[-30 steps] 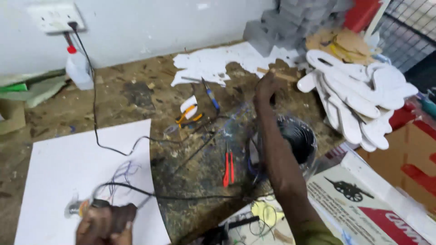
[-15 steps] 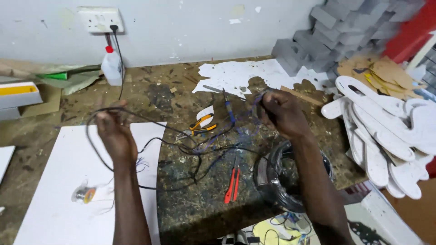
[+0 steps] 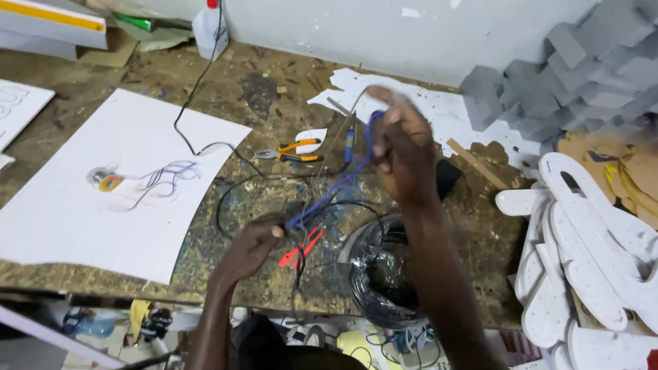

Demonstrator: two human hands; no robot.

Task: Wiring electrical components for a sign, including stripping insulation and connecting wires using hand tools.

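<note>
My right hand [image 3: 401, 140] is raised over the middle of the workbench, closed on the upper end of a blue wire [image 3: 329, 192]. The wire slants down to my left hand [image 3: 255, 241], which pinches its lower end together with thin black wires. Red-handled cutters [image 3: 299, 248] lie on the bench just right of my left hand. A coil of black cable [image 3: 384, 274] sits below my right forearm. Yellow-handled pliers [image 3: 291, 151] rest further back.
A white sheet [image 3: 75, 205] with a small tape roll [image 3: 106, 180] and loose wire covers the left of the bench. White foam cut-outs [image 3: 582, 253] pile at the right, grey foam blocks [image 3: 569, 75] behind them. A white bottle [image 3: 209, 27] stands by the wall.
My left hand has come off the white sheet and moved right to the bench's front middle. My right hand has lifted, and the blue wire now stretches taut between both hands.
</note>
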